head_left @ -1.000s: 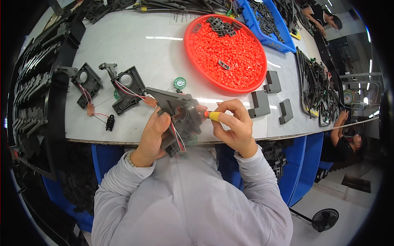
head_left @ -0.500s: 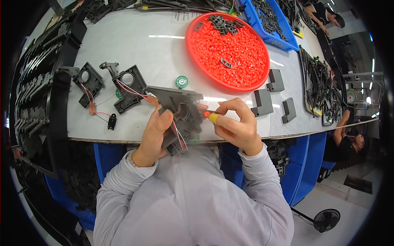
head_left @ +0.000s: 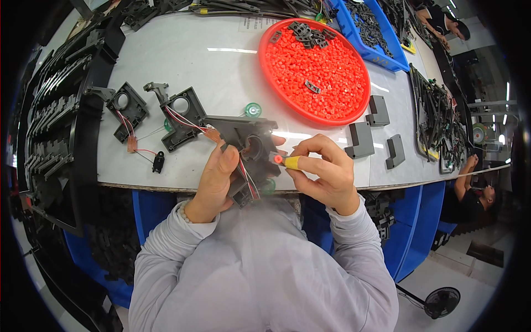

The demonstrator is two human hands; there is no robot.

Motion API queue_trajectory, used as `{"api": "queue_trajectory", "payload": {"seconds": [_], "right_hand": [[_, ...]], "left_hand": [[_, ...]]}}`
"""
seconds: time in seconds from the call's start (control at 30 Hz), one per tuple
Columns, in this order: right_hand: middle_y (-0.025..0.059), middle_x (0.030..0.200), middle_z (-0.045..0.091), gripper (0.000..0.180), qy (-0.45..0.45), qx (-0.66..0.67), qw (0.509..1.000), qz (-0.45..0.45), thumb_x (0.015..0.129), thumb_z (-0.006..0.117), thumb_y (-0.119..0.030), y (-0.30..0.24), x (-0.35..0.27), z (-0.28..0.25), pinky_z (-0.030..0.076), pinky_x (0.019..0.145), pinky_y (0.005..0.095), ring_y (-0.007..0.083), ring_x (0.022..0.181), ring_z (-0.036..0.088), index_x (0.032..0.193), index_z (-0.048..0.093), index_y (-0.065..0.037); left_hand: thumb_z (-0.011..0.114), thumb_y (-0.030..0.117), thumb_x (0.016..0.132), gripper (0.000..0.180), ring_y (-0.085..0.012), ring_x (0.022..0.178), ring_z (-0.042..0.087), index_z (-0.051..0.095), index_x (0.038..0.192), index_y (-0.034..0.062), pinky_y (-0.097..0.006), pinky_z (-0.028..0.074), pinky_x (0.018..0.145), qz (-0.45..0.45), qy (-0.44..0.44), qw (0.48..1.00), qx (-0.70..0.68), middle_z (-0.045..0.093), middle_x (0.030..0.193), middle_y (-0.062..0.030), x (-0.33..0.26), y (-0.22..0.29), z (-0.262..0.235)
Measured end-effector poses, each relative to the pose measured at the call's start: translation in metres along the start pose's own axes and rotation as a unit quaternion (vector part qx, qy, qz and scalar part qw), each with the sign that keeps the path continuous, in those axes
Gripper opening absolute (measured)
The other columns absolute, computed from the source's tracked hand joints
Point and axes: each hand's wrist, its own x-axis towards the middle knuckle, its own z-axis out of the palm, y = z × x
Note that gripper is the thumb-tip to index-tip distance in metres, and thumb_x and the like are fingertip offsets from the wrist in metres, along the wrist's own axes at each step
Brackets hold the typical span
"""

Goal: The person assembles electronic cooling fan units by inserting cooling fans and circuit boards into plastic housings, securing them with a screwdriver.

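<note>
My left hand (head_left: pixel 217 178) is closed on the edge of a dark grey plastic housing (head_left: pixel 260 128). The housing has a round opening, and red and white wires run along its side. At its right edge, my right hand (head_left: pixel 326 174), with yellow tape on a finger, pinches a small dark grey clip. A small red cap (head_left: pixel 278 159) sits at that clip, against the housing; whether it is seated cannot be made out. Below, a green round speaker (head_left: pixel 268 186) shows blurred by the housing. Two similar wired housings (head_left: pixel 182 113) (head_left: pixel 130 110) lie to the left.
A red round tray (head_left: pixel 269 74) of red caps, with several grey clips on top, stands ahead. Behind it is a blue bin (head_left: pixel 394 62) of dark parts. Grey blocks (head_left: pixel 360 139) lie at right. A black rack (head_left: pixel 83 138) stands left. Another green speaker (head_left: pixel 253 109) lies mid-table.
The whole view has shifted slightly. My right hand has tilted the clip and red cap closer against the housing's edge. My left hand keeps its hold.
</note>
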Motion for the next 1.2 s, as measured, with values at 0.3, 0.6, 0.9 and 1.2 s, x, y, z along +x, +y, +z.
{"api": "queue_trajectory", "payload": {"seconds": [0.3, 0.6, 0.9, 1.2], "right_hand": [[0.0066, 0.080, 0.057, 0.019, -0.109, -0.044, 0.993, 0.024, 0.061, 0.070, 0.001, -0.016, 0.009, -0.005, 0.048, 0.057, 0.0297, 0.0191, 0.066, 0.057, 0.079, 0.065, -0.004], [0.0072, 0.083, 0.054, 0.021, -0.136, -0.077, 0.987, 0.041, 0.063, 0.069, -0.002, -0.023, 0.012, -0.008, 0.047, 0.060, 0.0321, 0.0217, 0.070, 0.055, 0.082, 0.061, -0.005], [0.0076, 0.082, 0.052, 0.019, -0.128, -0.071, 0.987, 0.060, 0.064, 0.068, -0.003, -0.023, 0.009, -0.008, 0.046, 0.061, 0.0337, 0.0230, 0.071, 0.055, 0.081, 0.060, -0.004], [0.0096, 0.081, 0.051, 0.017, -0.142, -0.061, 0.987, 0.041, 0.065, 0.068, -0.005, -0.020, 0.008, -0.006, 0.046, 0.060, 0.0344, 0.0248, 0.071, 0.053, 0.079, 0.058, -0.002]], "left_hand": [[0.065, 0.058, 0.074, 0.085, -0.0313, 0.110, 0.054, 0.032, 0.128, 0.0016, -0.040, 0.049, 0.090, 0.102, 0.042, 0.990, 0.090, 0.050, 0.119, -0.0240, 0.003, -0.001, -0.001], [0.068, 0.057, 0.072, 0.087, -0.0297, 0.111, 0.053, 0.031, 0.127, 0.0012, -0.040, 0.045, 0.094, 0.141, 0.047, 0.979, 0.139, 0.050, 0.118, -0.0236, 0.002, -0.002, 0.005], [0.068, 0.055, 0.073, 0.085, -0.0314, 0.111, 0.053, 0.031, 0.127, 0.0022, -0.042, 0.045, 0.094, 0.154, 0.045, 0.976, 0.147, 0.050, 0.118, -0.0247, 0.003, -0.002, 0.004], [0.074, 0.042, 0.074, 0.080, -0.0213, 0.109, 0.053, 0.032, 0.128, 0.0014, -0.034, 0.044, 0.093, 0.159, 0.018, 0.979, 0.124, 0.051, 0.121, -0.0182, 0.002, -0.004, 0.005]]}}
